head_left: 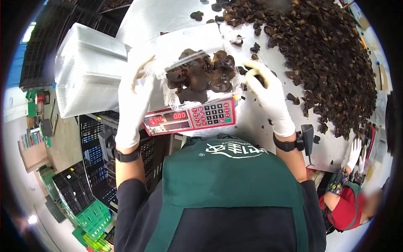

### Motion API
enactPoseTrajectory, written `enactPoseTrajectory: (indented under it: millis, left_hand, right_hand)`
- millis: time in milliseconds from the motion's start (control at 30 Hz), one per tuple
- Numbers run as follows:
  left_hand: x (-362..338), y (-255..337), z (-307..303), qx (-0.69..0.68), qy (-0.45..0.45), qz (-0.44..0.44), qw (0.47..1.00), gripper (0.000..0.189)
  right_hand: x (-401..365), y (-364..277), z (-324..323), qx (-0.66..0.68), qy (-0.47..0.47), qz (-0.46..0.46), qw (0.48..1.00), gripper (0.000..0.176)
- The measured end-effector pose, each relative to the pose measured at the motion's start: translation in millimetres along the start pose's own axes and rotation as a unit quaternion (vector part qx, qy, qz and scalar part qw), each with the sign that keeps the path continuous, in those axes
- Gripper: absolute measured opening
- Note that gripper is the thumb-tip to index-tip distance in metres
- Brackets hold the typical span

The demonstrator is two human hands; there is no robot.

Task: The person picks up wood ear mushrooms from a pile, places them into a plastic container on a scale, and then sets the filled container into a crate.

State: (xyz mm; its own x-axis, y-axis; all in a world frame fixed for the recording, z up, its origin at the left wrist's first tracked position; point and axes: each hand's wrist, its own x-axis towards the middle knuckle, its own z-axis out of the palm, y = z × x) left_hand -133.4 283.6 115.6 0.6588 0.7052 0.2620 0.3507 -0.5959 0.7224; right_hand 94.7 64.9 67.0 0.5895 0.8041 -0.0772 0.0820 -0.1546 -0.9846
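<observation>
A clear plastic box [171, 97] holding dark wood ear mushrooms [199, 78] sits on a red-framed digital scale [191, 117]. Its transparent lid [184, 42] is raised at the far side. My left hand [135, 94], in a white glove, is beside the box's left side, fingers apart and fingertips right at the lid's edge. On the right, my gloved right hand [268, 94] has its fingers curled around a dark mushroom piece, close to the box's right side. The scale's lit display reads about 0.145 and 0.00.
Nested clear plastic boxes [90, 71] stand in a stack at left. A large heap of wood ear mushrooms [331, 63] covers the right of the metal table [142, 19], with loose pieces nearby. Another gloved person [348, 201] is at lower right. Black crates [94, 155] stand at lower left.
</observation>
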Motion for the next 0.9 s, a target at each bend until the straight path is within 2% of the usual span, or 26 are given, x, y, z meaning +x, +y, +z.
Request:
enactPoseTrajectory:
  millis: [67, 200, 233, 333, 367, 467, 533, 667, 733, 833, 900]
  left_hand:
    - [-12.1, -1.0, -3.7, -0.027, -0.026, -0.044, 0.998, 0.040]
    - [-23.4, 21.2, 1.3, -0.020, -0.050, 0.016, 0.998, 0.051]
    - [-26.8, 16.9, 3.0, -0.019, -0.054, 0.039, 0.998, 0.059]
    - [-42.1, 15.4, 0.6, 0.072, -0.104, 0.035, 0.991, 0.053]
    - [-45.6, 21.1, 1.6, 0.111, -0.106, 0.039, 0.987, 0.061]
    - [-53.7, 23.0, 8.4, 0.036, -0.086, 0.010, 0.996, 0.057]
    - [-55.5, 21.6, 11.3, 0.047, -0.075, 0.003, 0.996, 0.054]
    - [-59.6, 24.2, 20.7, 0.044, -0.038, 0.010, 0.998, 0.052]
    - [-60.7, 25.3, 22.8, 0.043, -0.023, 0.011, 0.999, 0.051]
    - [-62.7, 26.6, 21.6, 0.038, -0.018, -0.010, 0.999, 0.052]
    - [-60.8, 27.0, 20.3, 0.033, -0.008, -0.028, 0.999, 0.052]
  right_hand:
    - [3.8, -12.7, 10.0, -0.103, -0.033, -0.074, 0.991, 0.033]
    - [6.4, -2.4, 18.5, -0.323, -0.039, -0.155, 0.933, 0.032]
    - [6.3, -4.0, 17.2, -0.327, -0.040, -0.144, 0.933, 0.033]
    - [3.3, -11.6, 7.3, -0.251, -0.054, -0.127, 0.958, 0.031]
    - [1.1, -10.8, 2.2, -0.198, -0.033, -0.097, 0.975, 0.030]
    - [-6.3, -4.2, -13.2, -0.040, 0.032, 0.005, 0.999, 0.028]
    - [-8.3, -3.5, -19.2, -0.027, 0.023, 0.080, 0.996, 0.029]
    - [-18.0, -8.8, -1.3, -0.035, -0.056, 0.068, 0.996, 0.037]
    - [-22.7, -3.4, 6.9, 0.020, -0.014, 0.063, 0.998, 0.033]
    - [-32.1, 9.1, -3.2, -0.004, 0.031, 0.070, 0.997, 0.032]
    - [-41.6, 7.0, 14.1, -0.077, 0.006, -0.084, 0.994, 0.033]
